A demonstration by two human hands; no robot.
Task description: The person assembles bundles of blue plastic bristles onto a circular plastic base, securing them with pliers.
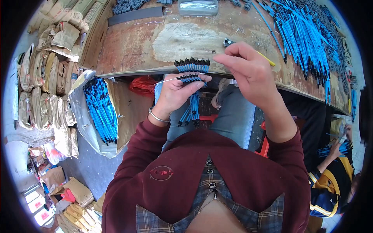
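My left hand (pixel 174 94) grips a bundle of thin blue rods with black ends (pixel 194 104) just below the table's front edge. The black ends fan out in two rows at the top, and the rods hang down between my knees. A thin metal wire (pixel 164 81) lies across the bundle and sticks out on both sides. Close to the wire's right end, my right hand (pixel 252 72) is raised with its fingers curled in a pinch. Whatever those fingers hold, if anything, is too small to tell. Behind my right hand lie pliers (pixel 228 42) with a yellow handle.
The wooden table (pixel 128 50) bears a clear box of thin wires (pixel 198 7), a grey strip (pixel 136 16) and a large pile of blue rods (pixel 307 39). At left, an open sack (pixel 77 112) holds more rods. A co-worker (pixel 330 182) sits at right.
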